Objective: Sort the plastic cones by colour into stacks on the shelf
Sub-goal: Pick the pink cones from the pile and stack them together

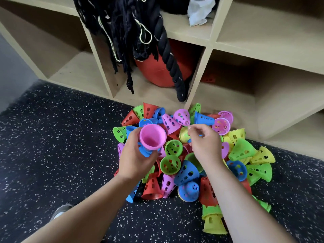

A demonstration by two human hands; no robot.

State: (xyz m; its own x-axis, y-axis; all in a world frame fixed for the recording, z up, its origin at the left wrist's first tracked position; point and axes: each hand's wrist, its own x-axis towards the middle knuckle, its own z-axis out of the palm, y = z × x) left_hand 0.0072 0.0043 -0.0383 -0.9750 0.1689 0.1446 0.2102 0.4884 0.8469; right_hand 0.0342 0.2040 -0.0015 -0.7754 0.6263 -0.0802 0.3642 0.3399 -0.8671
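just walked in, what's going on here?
A person is working over a pile of mixed-colour cones on the speckled floor, in front of the wooden shelf. The left hand holds a pink cone stacked with a blue cone. The right hand reaches into the pile with curled fingers; whether it grips anything is unclear. Most cones lie unsorted on the floor.

A black speckled rubber floor [52, 137] carries a heap of many-coloured perforated plastic cones [171, 164], just beside the far beige wooden cubby shelf [210, 44].
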